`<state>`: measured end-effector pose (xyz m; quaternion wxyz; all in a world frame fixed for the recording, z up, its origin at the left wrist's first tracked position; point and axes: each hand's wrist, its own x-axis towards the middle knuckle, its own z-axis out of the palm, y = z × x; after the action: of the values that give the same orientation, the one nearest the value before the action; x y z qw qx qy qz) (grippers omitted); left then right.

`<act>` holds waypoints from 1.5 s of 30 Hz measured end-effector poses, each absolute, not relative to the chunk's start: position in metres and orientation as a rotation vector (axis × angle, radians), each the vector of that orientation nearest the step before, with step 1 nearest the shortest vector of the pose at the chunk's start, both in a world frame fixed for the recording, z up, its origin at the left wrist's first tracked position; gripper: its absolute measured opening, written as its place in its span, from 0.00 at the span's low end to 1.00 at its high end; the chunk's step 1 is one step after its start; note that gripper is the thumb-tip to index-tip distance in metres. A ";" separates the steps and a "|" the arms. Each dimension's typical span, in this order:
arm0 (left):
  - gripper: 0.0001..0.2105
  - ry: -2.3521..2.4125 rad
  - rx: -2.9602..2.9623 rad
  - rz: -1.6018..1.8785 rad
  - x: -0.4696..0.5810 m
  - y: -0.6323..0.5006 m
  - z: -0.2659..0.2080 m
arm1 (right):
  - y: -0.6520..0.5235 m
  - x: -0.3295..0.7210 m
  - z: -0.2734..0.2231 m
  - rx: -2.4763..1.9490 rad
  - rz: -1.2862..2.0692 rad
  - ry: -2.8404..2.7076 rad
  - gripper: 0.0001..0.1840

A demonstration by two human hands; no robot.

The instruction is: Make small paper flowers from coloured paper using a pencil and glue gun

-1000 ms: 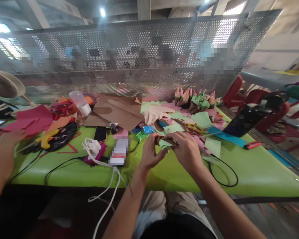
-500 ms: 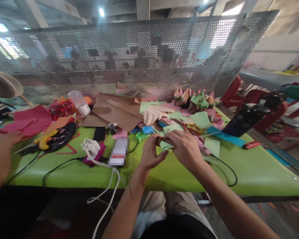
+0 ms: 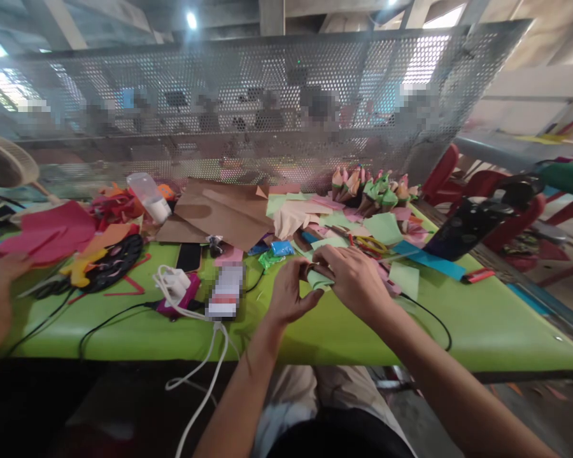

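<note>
Between my two hands is a small rolled piece of light green paper (image 3: 319,280) with a brown strip along its upper edge. My left hand (image 3: 289,292) grips it from the left, with the thumb underneath pointing right. My right hand (image 3: 351,277) pinches its right side, the fingers curled over the top. Both hands are just above the green tabletop (image 3: 334,337). Beyond them lie a small blue packet (image 3: 282,248) and a green packet (image 3: 270,259). Loose light green sheets (image 3: 382,229) and yellow-handled scissors (image 3: 371,245) are near my right hand.
Bundled paper cones (image 3: 377,194) stand at the back right, near a dark bottle (image 3: 472,222). Brown paper (image 3: 224,213) lies at the back. A phone (image 3: 225,292) and white charger (image 3: 176,283) with cables are left of my hands. Another person's hand (image 3: 0,273) is at far left.
My fingers have shifted slightly on the rolled paper, and more of its brown edge shows. The other person's hand at far left has moved a little left. The view has shifted slightly.
</note>
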<state>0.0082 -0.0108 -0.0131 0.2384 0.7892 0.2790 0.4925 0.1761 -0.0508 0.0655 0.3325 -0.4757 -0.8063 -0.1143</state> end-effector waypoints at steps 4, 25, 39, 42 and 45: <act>0.25 0.741 2.157 1.359 0.009 -0.012 -0.011 | -0.050 0.176 0.067 -1.255 -0.329 -2.141 0.04; 0.28 0.746 2.185 1.286 0.008 -0.011 -0.013 | -0.042 0.180 0.088 -1.249 -0.452 -2.406 0.09; 0.28 0.800 1.876 1.165 0.010 -0.013 -0.005 | -0.025 0.191 0.084 -1.297 0.026 -2.306 0.06; 0.29 0.796 1.732 1.163 0.010 -0.011 -0.006 | -0.022 0.197 0.080 -1.234 0.157 -2.137 0.09; 0.30 0.812 1.663 1.179 0.010 -0.009 -0.008 | -0.026 0.200 0.076 -1.147 0.238 -2.021 0.10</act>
<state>0.0098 -0.0087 -0.0081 0.4563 0.6744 0.3292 0.4781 0.2002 -0.0264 0.0761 0.3918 -0.4518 -0.7960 0.0937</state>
